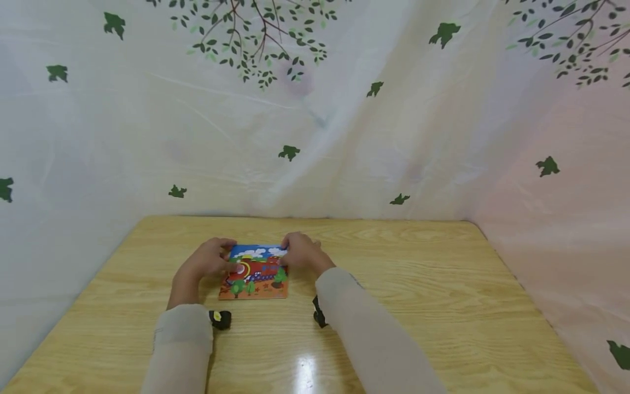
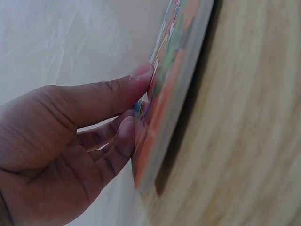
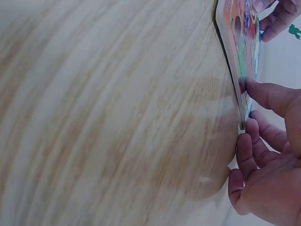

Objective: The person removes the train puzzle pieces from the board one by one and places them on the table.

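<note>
A thin, square picture puzzle board point(image 1: 261, 279) lies at the table's middle left. Its bright print shows a red train, green trees, white clouds and orange ground. The left hand point(image 1: 210, 258) grips the board's left edge, thumb over the printed face and fingers along the side. At the opposite edge, the right hand point(image 1: 304, 253) pinches the upper right part, its thumb point(image 3: 268, 94) on the picture. In the left wrist view a dark shadow runs under the board's near edge; whether it is lifted I cannot tell.
The pale wooden table point(image 1: 418, 295) extends to both sides and toward the front. Behind it hangs a white cloth point(image 1: 221, 137) printed with leafy branches and green birds. Dark straps with small devices point(image 1: 220, 319) sit at both wrists.
</note>
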A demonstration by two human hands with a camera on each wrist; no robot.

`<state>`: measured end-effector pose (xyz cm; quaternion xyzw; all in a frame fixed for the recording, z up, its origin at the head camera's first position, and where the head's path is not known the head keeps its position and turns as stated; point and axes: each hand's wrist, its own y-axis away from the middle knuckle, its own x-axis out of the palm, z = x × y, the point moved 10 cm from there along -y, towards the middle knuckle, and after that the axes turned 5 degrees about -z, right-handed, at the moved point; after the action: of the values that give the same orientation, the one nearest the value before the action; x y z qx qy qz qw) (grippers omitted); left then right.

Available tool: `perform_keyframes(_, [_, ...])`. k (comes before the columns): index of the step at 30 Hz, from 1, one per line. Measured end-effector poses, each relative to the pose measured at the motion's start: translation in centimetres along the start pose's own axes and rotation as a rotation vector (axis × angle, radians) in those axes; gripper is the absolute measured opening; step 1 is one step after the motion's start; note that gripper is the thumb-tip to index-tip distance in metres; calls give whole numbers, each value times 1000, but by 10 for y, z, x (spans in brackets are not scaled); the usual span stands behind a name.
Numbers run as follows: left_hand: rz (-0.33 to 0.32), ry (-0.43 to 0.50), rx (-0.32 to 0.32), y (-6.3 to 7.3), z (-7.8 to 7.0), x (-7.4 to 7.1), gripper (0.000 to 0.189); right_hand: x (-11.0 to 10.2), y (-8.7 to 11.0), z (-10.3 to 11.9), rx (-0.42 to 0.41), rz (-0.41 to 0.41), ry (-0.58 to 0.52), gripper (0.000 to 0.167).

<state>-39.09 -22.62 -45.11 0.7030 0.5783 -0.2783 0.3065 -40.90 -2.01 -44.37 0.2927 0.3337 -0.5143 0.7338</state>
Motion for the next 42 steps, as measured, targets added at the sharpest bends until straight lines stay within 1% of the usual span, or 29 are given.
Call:
perform_keyframes(7, [-1,1,3,1,-2,0,72,1,-2,-5,26,-19,-63,29])
perform_keyframes(15, [-7,6,-8,-1,2,0,71,4,-6,-7,51,-23,-81,29])
perform_keyframes(23, [-3,19,-19,0,4,-1,71,5,-6,-4,35,-40,-110,32])
perform_keyframes(30, [-4,17,-18,1,4,0,72,7,-4,-4,23,-57,-111,30])
perform_keyframes(33, [-4,14,-20,1,4,0,72,6,-2,-5,22,-77,-108,32])
perform_keyframes(37, [-2,10,-25,1,3,0,71,5,0,-6,24,-122,-112,38])
perform_keyframes(42, [1,12,-31,1,1,0,69,2,0,-7,64,-198,-96,40])
